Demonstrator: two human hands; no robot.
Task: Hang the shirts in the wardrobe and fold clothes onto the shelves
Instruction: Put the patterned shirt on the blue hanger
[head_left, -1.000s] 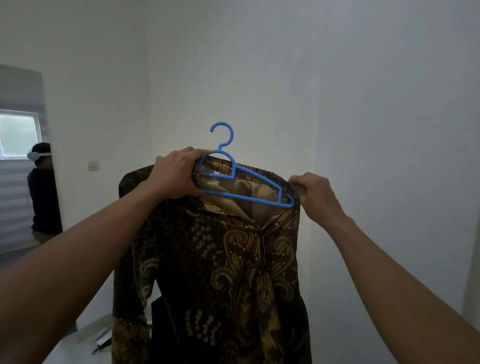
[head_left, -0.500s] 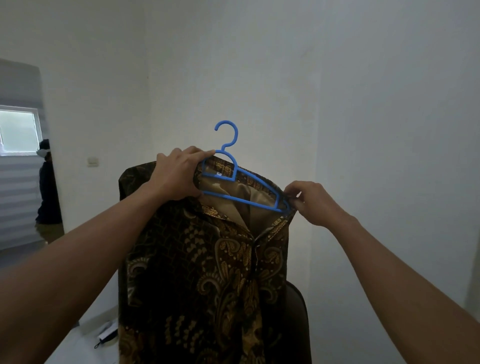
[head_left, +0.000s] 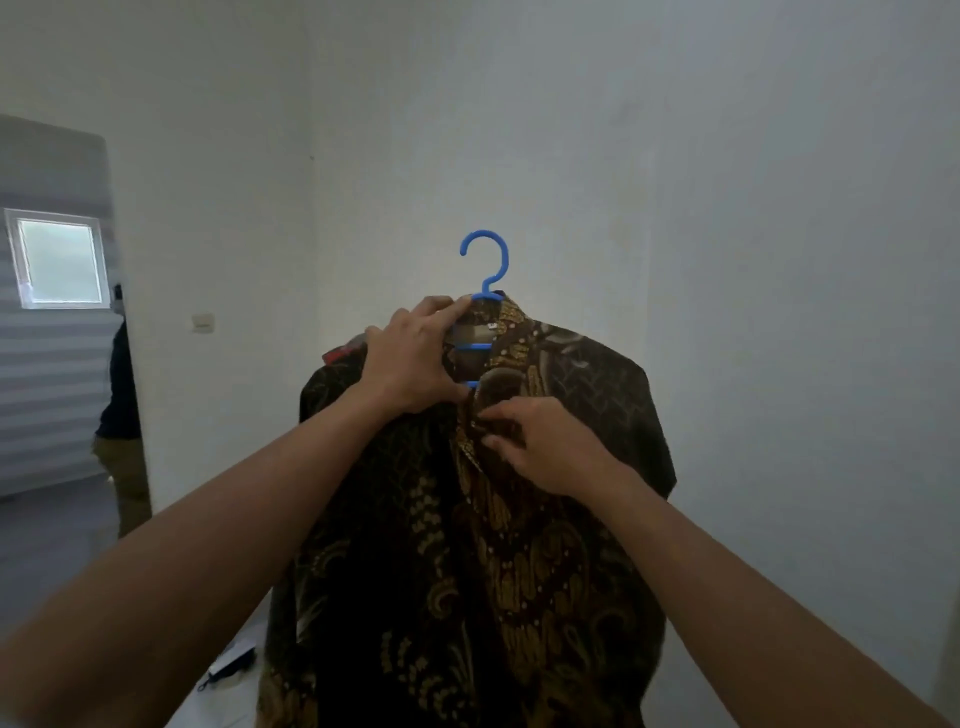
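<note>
Item inspected: dark brown shirt with gold batik pattern (head_left: 524, 545), draped over a blue plastic hanger (head_left: 485, 270) and held up in mid-air before a plain white wall (head_left: 727, 208). The hook stands upright, clear of the collar. Left hand (head_left: 410, 364): fingers curled round the collar and the hanger's left arm just under the hook, forefinger laid against the hook's base. Right hand (head_left: 550, 452): fingertips pinching the front placket just below the collar (whether on a button cannot be told). Further left: a white wall switch (head_left: 202, 322), then a doorway with a small window (head_left: 60, 260) beyond and a person (head_left: 122, 395) partly visible at its edge.
</note>
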